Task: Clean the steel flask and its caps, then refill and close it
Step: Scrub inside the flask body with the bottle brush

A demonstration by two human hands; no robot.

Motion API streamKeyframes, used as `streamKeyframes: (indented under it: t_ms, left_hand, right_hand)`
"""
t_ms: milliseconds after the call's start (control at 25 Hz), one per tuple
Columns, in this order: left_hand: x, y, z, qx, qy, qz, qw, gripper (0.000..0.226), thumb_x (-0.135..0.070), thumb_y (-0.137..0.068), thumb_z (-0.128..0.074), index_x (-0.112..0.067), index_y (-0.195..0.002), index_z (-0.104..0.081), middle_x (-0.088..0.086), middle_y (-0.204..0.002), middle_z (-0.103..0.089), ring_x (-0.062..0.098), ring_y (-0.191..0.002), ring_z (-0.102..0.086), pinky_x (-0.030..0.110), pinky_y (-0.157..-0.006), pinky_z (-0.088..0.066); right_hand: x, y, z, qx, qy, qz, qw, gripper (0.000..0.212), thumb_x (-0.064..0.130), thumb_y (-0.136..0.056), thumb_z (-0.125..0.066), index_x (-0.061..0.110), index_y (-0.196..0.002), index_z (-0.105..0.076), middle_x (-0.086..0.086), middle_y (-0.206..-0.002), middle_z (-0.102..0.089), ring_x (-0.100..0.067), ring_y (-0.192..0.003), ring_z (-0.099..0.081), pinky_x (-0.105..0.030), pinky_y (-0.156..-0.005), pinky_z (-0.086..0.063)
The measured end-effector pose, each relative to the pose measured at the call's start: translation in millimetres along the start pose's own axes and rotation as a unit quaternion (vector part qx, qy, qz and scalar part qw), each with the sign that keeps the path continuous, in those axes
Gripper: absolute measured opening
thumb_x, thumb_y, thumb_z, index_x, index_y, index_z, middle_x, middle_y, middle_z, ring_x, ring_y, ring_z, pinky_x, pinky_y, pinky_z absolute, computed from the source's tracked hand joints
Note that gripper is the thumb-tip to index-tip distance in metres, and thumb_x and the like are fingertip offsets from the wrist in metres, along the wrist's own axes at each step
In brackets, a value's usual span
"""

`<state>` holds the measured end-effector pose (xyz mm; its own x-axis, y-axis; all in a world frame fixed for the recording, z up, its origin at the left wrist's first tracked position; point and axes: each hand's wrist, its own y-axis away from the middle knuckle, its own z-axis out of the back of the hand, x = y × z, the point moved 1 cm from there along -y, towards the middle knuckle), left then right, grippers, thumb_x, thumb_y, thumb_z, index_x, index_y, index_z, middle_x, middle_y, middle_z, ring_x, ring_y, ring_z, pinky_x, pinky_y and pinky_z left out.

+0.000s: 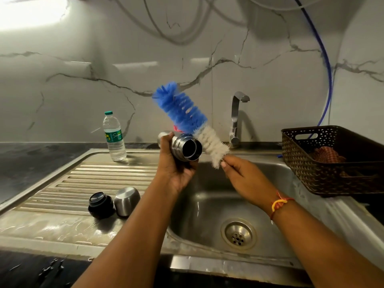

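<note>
Two bare forearms reach out over the steel sink (209, 202). The left hand (176, 171) has its fingers (166, 140) wrapped round the steel flask (182, 145), held on its side above the basin's left edge with the open mouth turned toward the person. The right hand (243, 175), with a red and yellow thread (279, 203) at the wrist, pinches the bottom end of a bottle brush (187, 115) just below its white bristles. The brush is outside the flask and slants up and to the left behind the mouth, its blue end highest and its white bristles just beside the rim.

On the wet drainboard (83, 179) to the left, the black inner cap (101, 204) and the steel outer cap (126, 201) lie side by side, close or touching. A plastic water bottle (114, 138) stands upright at the drainboard's back edge, next to the dark surface (31, 163). Behind the basin is the tap (236, 117), and to its right a brown basket (332, 179) with a checked cloth (326, 155) inside.
</note>
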<state>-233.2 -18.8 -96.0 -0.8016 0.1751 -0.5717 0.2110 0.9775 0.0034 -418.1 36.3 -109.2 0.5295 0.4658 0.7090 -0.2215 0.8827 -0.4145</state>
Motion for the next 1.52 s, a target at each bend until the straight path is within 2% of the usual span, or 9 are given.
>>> streamKeyframes:
  t_ms: [120,280,480,600,840,1000,1200,1360,1520]
  left_hand:
    - [-11.4,-3.5,7.9,-0.044,0.032,-0.019,0.998,0.057,-0.049,-0.082,-0.071,-0.012,-0.124,-0.061,0.009,-0.090,-0.068,0.015,-0.064,-0.064,0.021,-0.047,-0.051]
    - [2.2,-2.7,3.8,-0.040,-0.005,-0.004,0.999,0.059,-0.050,-0.082,-0.069,-0.010,-0.125,-0.062,0.010,-0.092,-0.068,0.016,-0.065,-0.064,0.022,-0.046,-0.050]
    - [-11.8,-4.7,9.4,-0.068,0.021,-0.045,0.996,0.061,-0.049,-0.084,-0.069,-0.012,-0.131,-0.061,0.011,-0.100,-0.068,0.015,-0.067,-0.065,0.021,-0.049,-0.051]
    - [0.0,-5.2,4.5,-0.060,-0.010,-0.033,0.998,0.055,-0.050,-0.087,-0.066,-0.012,-0.126,-0.062,0.009,-0.098,-0.067,0.015,-0.070,-0.063,0.020,-0.046,-0.050]
    - [-17.6,-6.4,11.6,-0.111,0.070,-0.086,0.988,0.055,-0.046,-0.084,-0.074,-0.010,-0.125,-0.063,0.010,-0.095,-0.073,0.016,-0.075,-0.068,0.020,-0.060,-0.054]
    - [-22.3,-6.8,13.1,-0.120,0.105,-0.125,0.979,0.058,-0.039,-0.083,-0.079,-0.009,-0.130,-0.060,0.014,-0.118,-0.073,0.021,-0.099,-0.070,0.026,-0.081,-0.058]
    - [-18.6,-3.8,10.6,-0.141,0.080,-0.154,0.975,0.058,-0.032,-0.082,-0.084,-0.007,-0.127,-0.059,0.014,-0.114,-0.073,0.028,-0.104,-0.070,0.032,-0.075,-0.062]
    - [-19.6,-3.0,11.0,-0.136,0.092,-0.159,0.973,0.060,-0.028,-0.078,-0.088,-0.005,-0.125,-0.059,0.016,-0.107,-0.077,0.030,-0.094,-0.077,0.035,-0.070,-0.063]
    - [-8.0,-6.7,12.8,-0.139,0.076,-0.152,0.976,0.076,-0.027,-0.069,-0.093,-0.006,-0.132,-0.056,0.018,-0.116,-0.074,0.033,-0.097,-0.076,0.042,-0.086,-0.063]
  right_hand:
    - [-15.1,4.9,6.3,0.035,0.051,-0.013,0.998,0.022,0.032,-0.102,-0.044,0.035,-0.114,-0.062,0.018,-0.104,-0.064,0.005,-0.093,-0.059,-0.019,-0.081,-0.050]
    - [-4.7,-2.2,1.1,0.011,0.022,-0.004,1.000,0.017,0.029,-0.103,-0.044,0.033,-0.105,-0.060,0.019,-0.084,-0.058,0.016,-0.076,-0.054,-0.007,-0.063,-0.042]
    - [-15.8,3.4,2.7,0.041,0.049,-0.007,0.998,0.025,0.032,-0.103,-0.043,0.032,-0.120,-0.061,0.017,-0.108,-0.064,0.008,-0.096,-0.057,-0.015,-0.083,-0.048]
    - [-5.1,-3.5,-2.9,0.013,0.021,-0.005,1.000,0.018,0.030,-0.103,-0.044,0.031,-0.111,-0.060,0.022,-0.094,-0.059,0.017,-0.084,-0.053,-0.006,-0.068,-0.041]
    - [-22.5,6.9,13.1,0.016,0.070,-0.067,0.995,0.028,0.032,-0.103,-0.044,0.033,-0.125,-0.061,0.013,-0.107,-0.064,-0.006,-0.099,-0.060,-0.022,-0.081,-0.047]
    - [-20.8,2.9,10.7,-0.039,-0.046,-0.144,0.988,0.027,0.028,-0.104,-0.041,0.020,-0.104,-0.066,-0.005,-0.082,-0.062,-0.021,-0.072,-0.056,-0.039,-0.069,-0.047]
    - [-0.5,4.4,-4.2,-0.047,-0.158,-0.122,0.979,0.019,0.017,-0.103,-0.046,0.025,-0.113,-0.060,-0.004,-0.087,-0.069,-0.011,-0.058,-0.058,-0.022,-0.048,-0.046]
    - [0.0,9.2,-12.5,-0.061,-0.046,-0.057,0.995,0.018,0.025,-0.102,-0.048,0.027,-0.095,-0.065,-0.002,-0.071,-0.063,-0.004,-0.053,-0.051,-0.020,-0.051,-0.041]
    - [-2.5,4.6,-25.8,-0.027,0.027,-0.063,0.997,0.019,0.026,-0.102,-0.047,0.027,-0.100,-0.066,0.000,-0.067,-0.060,-0.011,-0.058,-0.052,-0.028,-0.056,-0.040]
